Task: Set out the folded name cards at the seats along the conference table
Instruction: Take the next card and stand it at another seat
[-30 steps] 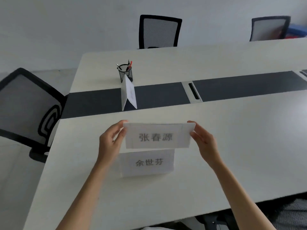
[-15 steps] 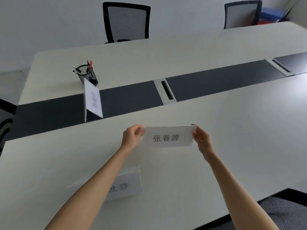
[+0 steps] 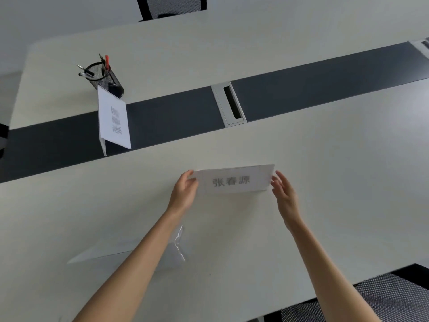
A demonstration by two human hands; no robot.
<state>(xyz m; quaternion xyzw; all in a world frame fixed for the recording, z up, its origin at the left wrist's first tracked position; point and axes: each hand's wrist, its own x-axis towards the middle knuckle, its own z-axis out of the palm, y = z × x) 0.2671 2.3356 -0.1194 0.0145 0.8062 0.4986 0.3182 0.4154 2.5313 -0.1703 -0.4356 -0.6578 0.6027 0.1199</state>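
A white folded name card (image 3: 234, 180) with black characters stands on the pale conference table (image 3: 325, 159), just nearer than the dark centre strip. My left hand (image 3: 184, 194) pinches its left end. My right hand (image 3: 284, 196) has its fingertips at the right end, loosely spread. A second name card (image 3: 113, 122) stands on the dark strip at the left, its face turned sideways. A third card (image 3: 177, 248) lies closer to me, blurred and partly hidden under my left forearm.
A black mesh pen holder (image 3: 104, 75) with pens stands behind the second card. A silver cable hatch (image 3: 228, 104) sits in the dark strip (image 3: 325, 82). One black chair (image 3: 171, 5) is at the far side, another (image 3: 394, 296) at the near right edge.
The view has swung right and down along the table. Both hands carried the card rightward and lowered it to the tabletop, leaving the earlier card behind under my left forearm.
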